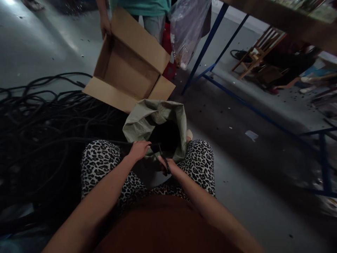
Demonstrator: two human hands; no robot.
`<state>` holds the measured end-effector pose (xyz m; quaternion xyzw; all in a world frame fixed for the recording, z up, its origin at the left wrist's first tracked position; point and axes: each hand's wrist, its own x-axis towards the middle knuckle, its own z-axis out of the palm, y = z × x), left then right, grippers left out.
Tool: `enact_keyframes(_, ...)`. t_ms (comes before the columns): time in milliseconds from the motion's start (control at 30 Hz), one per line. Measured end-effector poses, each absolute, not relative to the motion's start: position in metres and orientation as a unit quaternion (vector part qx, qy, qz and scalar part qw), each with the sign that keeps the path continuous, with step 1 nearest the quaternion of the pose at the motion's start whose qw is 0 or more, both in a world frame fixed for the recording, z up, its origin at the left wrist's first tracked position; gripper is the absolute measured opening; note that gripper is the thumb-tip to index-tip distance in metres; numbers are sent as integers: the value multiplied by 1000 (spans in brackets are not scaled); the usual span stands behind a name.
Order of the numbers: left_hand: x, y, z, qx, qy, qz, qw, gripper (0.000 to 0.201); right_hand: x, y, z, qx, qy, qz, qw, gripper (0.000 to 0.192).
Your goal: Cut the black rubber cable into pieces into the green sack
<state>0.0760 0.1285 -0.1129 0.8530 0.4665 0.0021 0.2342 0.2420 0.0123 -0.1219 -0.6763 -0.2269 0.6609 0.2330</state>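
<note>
Head view shows a black cable (116, 142) running from the big pile (39, 140) on the floor into the green sack (147, 119) between the knees. Left hand (139, 149) is curled tight around the cable at the sack's near edge, and right hand (168, 165) grips black scissors (164, 160). Beyond the sack, another person's hand (105, 26) holds an open cardboard box (129, 63).

Left hand (138, 149): closed on a thin black cable (110, 142) at the rim of an open grey-green woven sack (147, 119) between the knees. Right hand (168, 165): grips black-handled scissors (163, 160) just beside it. Left: heap of black cables (39, 140) on grey floor. Behind: open brown cardboard box (129, 66), held by another person's hand (105, 26).
</note>
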Motion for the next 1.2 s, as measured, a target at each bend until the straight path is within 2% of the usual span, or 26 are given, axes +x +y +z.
enact_keyframes(433, 77, 127, -115, 868, 432, -18, 243, 31, 245, 15, -125, -656, -232, 675, 247, 43)
enact_keyframes(633, 78, 127, -117, 875, 422, -22, 236, 31, 244, 17, -124, -680, -255, 645, 237, 45)
enact_keyframes(1000, 83, 125, -116, 871, 433, -32, 229, 31, 240, 19, -126, -725, -271, 601, 199, 42)
enact_keyframes(1200, 82, 123, -123, 878, 426, -36, 214, 29, 237, 18, -127, -743, -299, 580, 149, 44)
